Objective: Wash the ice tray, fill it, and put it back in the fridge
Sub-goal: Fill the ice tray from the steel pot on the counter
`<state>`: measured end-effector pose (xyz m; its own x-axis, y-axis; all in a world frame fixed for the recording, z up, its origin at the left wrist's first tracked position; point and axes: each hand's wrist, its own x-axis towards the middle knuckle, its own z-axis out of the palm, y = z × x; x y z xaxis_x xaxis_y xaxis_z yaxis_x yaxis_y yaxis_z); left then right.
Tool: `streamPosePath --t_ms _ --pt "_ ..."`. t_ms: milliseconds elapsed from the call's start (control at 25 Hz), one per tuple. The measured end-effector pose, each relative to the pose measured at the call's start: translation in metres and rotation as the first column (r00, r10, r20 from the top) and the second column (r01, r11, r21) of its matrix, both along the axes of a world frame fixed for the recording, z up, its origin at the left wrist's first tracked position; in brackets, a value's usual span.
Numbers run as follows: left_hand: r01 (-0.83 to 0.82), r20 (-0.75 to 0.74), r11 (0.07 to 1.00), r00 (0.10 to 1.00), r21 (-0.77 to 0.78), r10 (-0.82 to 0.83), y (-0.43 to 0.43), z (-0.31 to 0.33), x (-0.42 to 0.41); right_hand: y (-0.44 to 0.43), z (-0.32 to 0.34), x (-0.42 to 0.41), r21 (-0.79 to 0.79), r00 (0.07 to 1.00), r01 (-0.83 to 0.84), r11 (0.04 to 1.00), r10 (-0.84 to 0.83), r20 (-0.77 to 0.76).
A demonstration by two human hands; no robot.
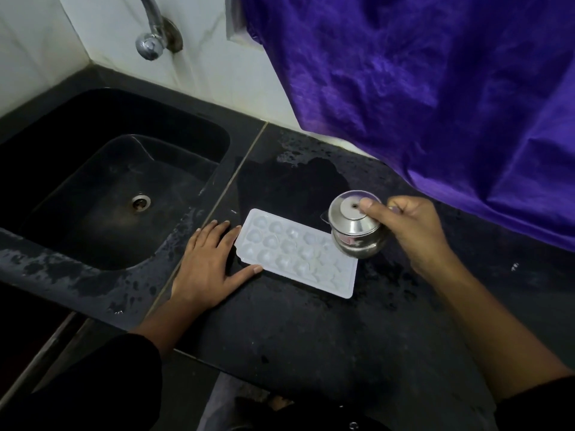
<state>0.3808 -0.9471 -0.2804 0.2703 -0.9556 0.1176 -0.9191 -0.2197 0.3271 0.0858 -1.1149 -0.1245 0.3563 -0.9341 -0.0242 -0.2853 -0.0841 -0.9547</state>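
A white plastic ice tray [295, 253] with round cups lies flat on the wet black counter [280, 331], right of the sink. My left hand [208, 262] rests flat on the counter, with its fingers and thumb touching the tray's left end. My right hand [410, 231] grips a small steel pot [354, 228], tipped over the tray's far right corner with its base turned towards me. I cannot tell whether water is flowing from it.
A black sink [62, 169] with a round drain [140, 203] lies to the left, under a chrome tap [152, 42] on the white wall. A purple cloth [435, 88] hangs over the counter's back right. Water patches cover the counter.
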Motion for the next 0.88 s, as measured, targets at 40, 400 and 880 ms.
streamPosePath --t_ms 40,400,880 --pt "0.001 0.001 1.000 1.000 -0.001 -0.001 0.000 0.000 0.000 -0.001 0.001 0.001 -0.037 0.997 -0.016 0.999 0.013 -0.077" --pt "-0.008 -0.012 1.000 1.000 -0.014 0.008 0.001 0.000 0.000 0.009 0.001 0.028 -0.314 0.665 -0.294 0.903 -0.042 -0.745" --pt "0.001 -0.006 1.000 1.000 -0.017 -0.001 0.000 0.001 0.000 0.001 -0.007 -0.011 -0.041 0.957 0.012 0.999 -0.023 -0.288"
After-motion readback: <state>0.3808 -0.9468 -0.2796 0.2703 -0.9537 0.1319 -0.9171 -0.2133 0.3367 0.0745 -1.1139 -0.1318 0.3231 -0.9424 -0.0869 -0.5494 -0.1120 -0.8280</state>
